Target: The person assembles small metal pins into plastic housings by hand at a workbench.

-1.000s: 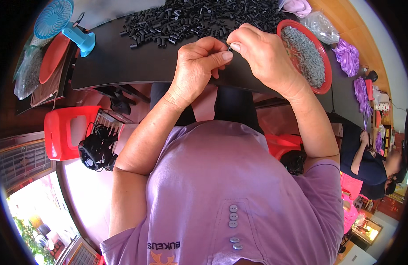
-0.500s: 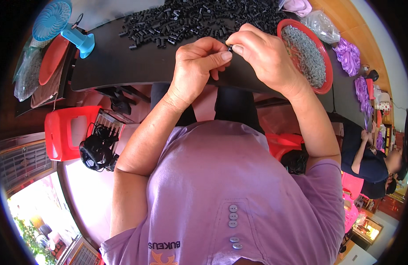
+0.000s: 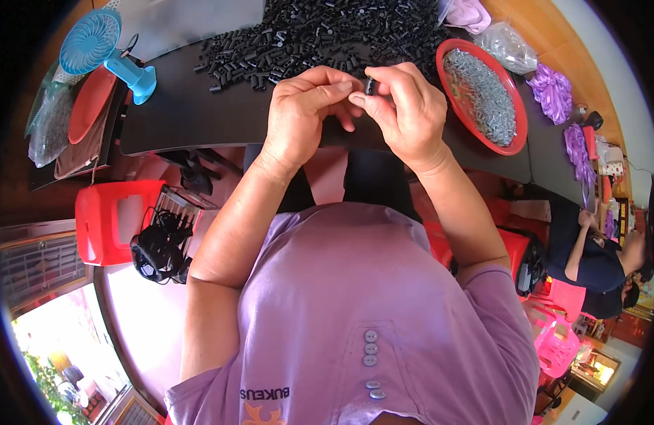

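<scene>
My right hand [image 3: 410, 106] pinches a small black cylindrical plastic piece [image 3: 370, 86] between thumb and fingers, holding it roughly upright above the table's near edge. Close beside it, my left hand [image 3: 302, 110] has its thumb pressed against the index finger. Whatever lies in that pinch, if anything, is too small or hidden to make out. The fingertips of both hands nearly meet. Beyond them a wide heap of similar black pieces [image 3: 305, 42] covers the far part of the dark table [image 3: 178, 117]. Right of my right hand stands a red oval basin [image 3: 523, 113] of small silvery metal parts [image 3: 486, 95].
A blue fan [image 3: 139, 81] stands at the table's left, near a red tray [image 3: 89, 106]. Purple ribbon bundles [image 3: 551, 93] and a clear plastic bag [image 3: 507, 46] lie beyond the basin. Red stool [image 3: 104, 223] at left; another person [image 3: 585, 244] sits at right.
My right hand has turned and moved slightly away from the left, so the black piece now shows in its pinch. Both hands sit a little lower in the picture.
</scene>
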`<state>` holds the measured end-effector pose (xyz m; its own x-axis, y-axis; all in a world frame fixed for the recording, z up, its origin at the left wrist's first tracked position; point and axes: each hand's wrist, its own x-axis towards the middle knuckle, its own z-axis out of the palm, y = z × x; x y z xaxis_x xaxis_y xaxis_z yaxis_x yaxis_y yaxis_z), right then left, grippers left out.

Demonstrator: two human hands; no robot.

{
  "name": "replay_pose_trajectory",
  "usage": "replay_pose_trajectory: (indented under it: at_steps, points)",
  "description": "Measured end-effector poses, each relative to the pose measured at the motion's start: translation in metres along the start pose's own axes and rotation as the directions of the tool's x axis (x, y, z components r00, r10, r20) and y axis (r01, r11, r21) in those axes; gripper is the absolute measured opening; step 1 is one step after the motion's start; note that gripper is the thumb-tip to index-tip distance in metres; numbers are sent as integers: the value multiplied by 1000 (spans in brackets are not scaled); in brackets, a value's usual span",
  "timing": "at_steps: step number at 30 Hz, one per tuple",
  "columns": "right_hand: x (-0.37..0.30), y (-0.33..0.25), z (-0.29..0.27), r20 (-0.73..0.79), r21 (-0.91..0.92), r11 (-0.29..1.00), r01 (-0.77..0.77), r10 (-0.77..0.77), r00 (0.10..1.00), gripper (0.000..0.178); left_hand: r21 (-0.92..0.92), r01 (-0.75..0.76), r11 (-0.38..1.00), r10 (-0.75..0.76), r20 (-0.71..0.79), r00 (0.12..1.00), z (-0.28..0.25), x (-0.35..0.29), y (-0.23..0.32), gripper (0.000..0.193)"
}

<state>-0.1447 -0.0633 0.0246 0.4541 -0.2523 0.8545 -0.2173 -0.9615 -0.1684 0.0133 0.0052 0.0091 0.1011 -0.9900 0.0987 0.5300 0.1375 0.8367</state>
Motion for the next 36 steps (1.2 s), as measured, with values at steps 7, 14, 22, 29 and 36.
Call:
replay_pose_trajectory:
  at_steps: [7, 14, 22, 29, 36]
  points:
    - [-4, -1, -2, 48, -45, 998, 40, -37, 998, 33, -21, 23, 999, -22, 35, 999, -4, 2, 0, 15]
    - [0, -5, -7, 71, -84, 993, 81, -75, 995, 30, -11, 39, 999, -39, 24, 999, -4, 1, 0, 15]
    - [2, -5, -11, 78, -95, 990, 102, -95, 992, 27, 46, 4, 999, -9, 95, 995, -4, 0, -1, 15]
    - [-2, -6, -12, 60, -82, 990, 117, -113, 992, 26, -2, 47, 999, -46, 133, 990, -3, -1, 1, 18]
    - [-5, -7, -12, 56, -72, 996, 47, -43, 997, 25, 37, 35, 999, -40, 139, 990, 4, -2, 2, 12]
